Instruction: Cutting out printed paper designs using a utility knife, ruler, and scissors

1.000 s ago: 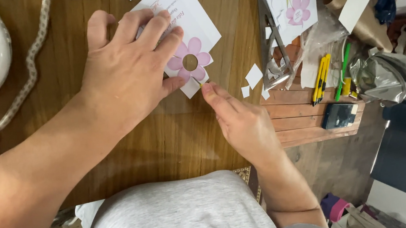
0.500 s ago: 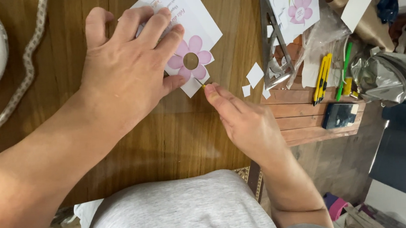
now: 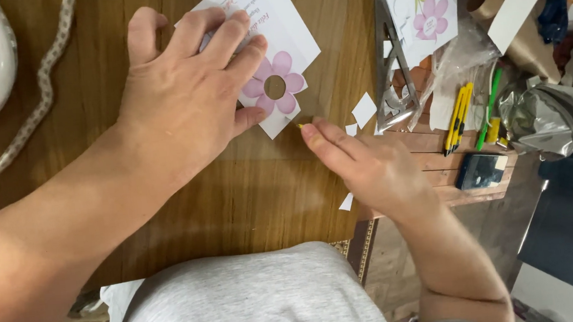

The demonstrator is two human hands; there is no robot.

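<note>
Left hand [image 3: 188,100] lies flat, fingers spread, pressing down a white printed paper card with a pink five-petal flower and a round hole at its centre [image 3: 278,79]. The card lies on a clear plastic sheet [image 3: 332,46] on the brown wooden bench [image 3: 87,95], near the bench's middle, just ahead of the person's grey-clad lap.

Right hand [image 3: 363,164] is pinched shut on a small tool with a yellowish tip [image 3: 301,125], probably a craft knife; the body is hidden in the hand, so I can't tell for sure. The tip sits just beside the card's lower corner.

Handling, as a judgement: the card is thin, light and floppy, creases and tears easily, and slides on the slick sheet. Hold it by flat pressure close to the flower, fingers clear of the tip's path; lift it by an edge, not by a petal.

Small white paper offcuts [image 3: 363,109] lie scattered to the right of the card. A second flower-printed card [image 3: 428,3] lies further right.

Containers: a clear plastic bag [image 3: 457,63] at the bench edge, contents unclear. Yellow and green pens or cutters [image 3: 462,114] lie loose beside it. A crumpled silver foil bag [image 3: 545,121] sits further right, contents hidden.
</note>
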